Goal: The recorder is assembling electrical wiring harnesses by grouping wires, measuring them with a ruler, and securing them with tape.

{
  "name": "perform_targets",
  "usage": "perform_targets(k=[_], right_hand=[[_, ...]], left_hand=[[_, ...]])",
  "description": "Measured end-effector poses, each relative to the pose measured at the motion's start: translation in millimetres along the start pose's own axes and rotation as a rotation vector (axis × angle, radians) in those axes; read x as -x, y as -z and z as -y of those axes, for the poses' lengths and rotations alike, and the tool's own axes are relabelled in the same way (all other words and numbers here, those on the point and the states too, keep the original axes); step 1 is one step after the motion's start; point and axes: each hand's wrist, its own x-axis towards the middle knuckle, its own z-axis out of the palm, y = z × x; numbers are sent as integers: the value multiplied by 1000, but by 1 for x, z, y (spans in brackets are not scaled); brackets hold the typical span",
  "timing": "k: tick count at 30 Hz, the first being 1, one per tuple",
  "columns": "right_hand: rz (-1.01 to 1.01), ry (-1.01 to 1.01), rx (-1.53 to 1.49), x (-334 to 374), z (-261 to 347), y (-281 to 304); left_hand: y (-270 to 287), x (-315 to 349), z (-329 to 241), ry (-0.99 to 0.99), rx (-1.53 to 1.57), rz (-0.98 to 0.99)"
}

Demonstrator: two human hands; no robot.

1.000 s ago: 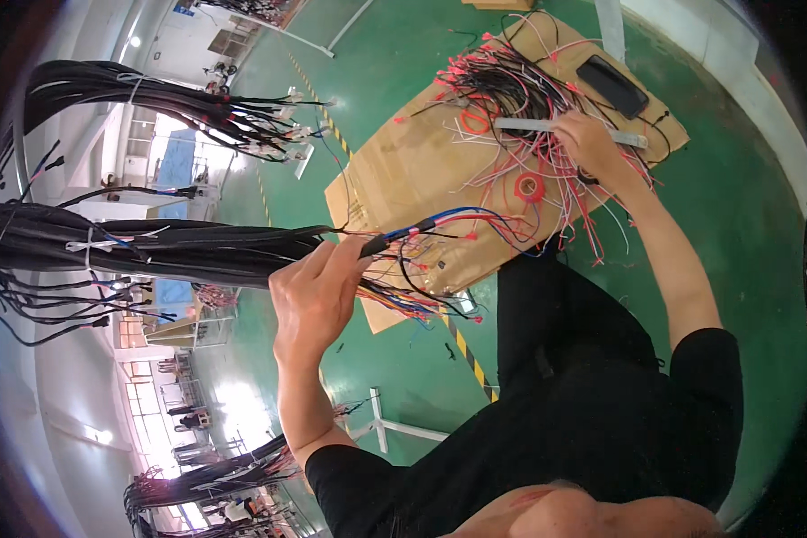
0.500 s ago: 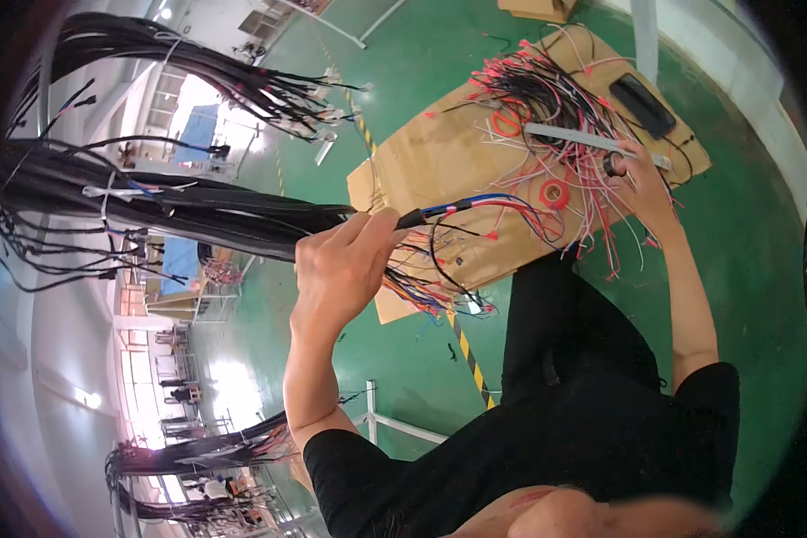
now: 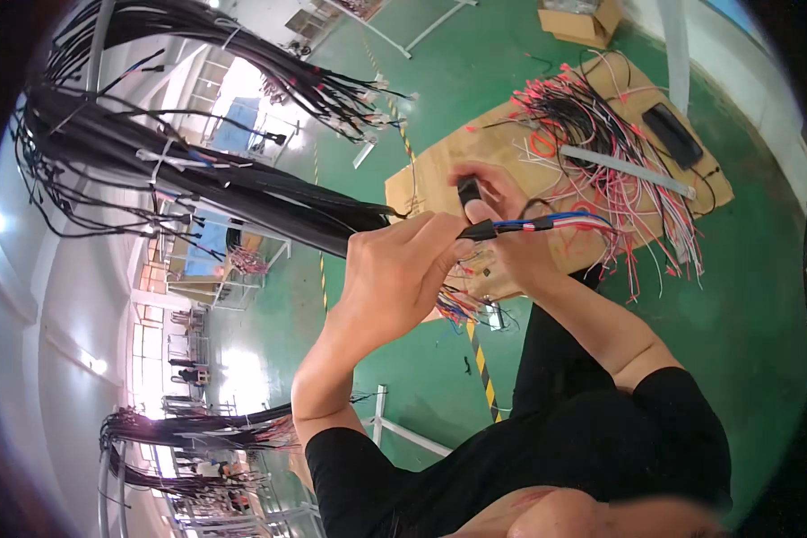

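A black-sleeved cable [image 3: 481,230] sticks out of my left hand [image 3: 394,273], whose fingers are closed round it. Blue, red and white wires [image 3: 583,220] come from its end, with black wrapping partway along. Close against the cable, my right hand [image 3: 522,260] is closed on a roll of black tape [image 3: 468,188], held between thumb and fingers. The cable crosses in front of part of this hand. Behind my left hand, a thick bundle of black cables [image 3: 269,202] runs off to the left, bound with a white tie.
A cardboard-covered surface [image 3: 439,179] holds a heap of red, white and black wires [image 3: 592,134], a grey strip [image 3: 628,170] and a black phone-like object [image 3: 672,134]. Another cable bundle [image 3: 269,63] hangs at upper left. A cardboard box [image 3: 583,22] stands on the green floor.
My right hand has left the wire heap with the tape roll and come left to the cable. My left hand keeps its grip; the view has shifted somewhat.
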Motion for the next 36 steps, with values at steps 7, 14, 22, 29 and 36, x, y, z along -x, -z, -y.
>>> perform_targets(k=[7,14,22,29,36], right_hand=[[103,111,-48,8,25,-2],[221,409,-71,1,18,2],[278,347,-13,-3,30,1],[648,554,91,0,83,-11],[721,723,-232,10,72,-16]], left_hand=[[16,4,3,110,213,67],[25,5,0,153,347,168],[21,10,0,7,291,113],[53,28,-34,-247,104,278],[48,29,-9,-343,256,229]])
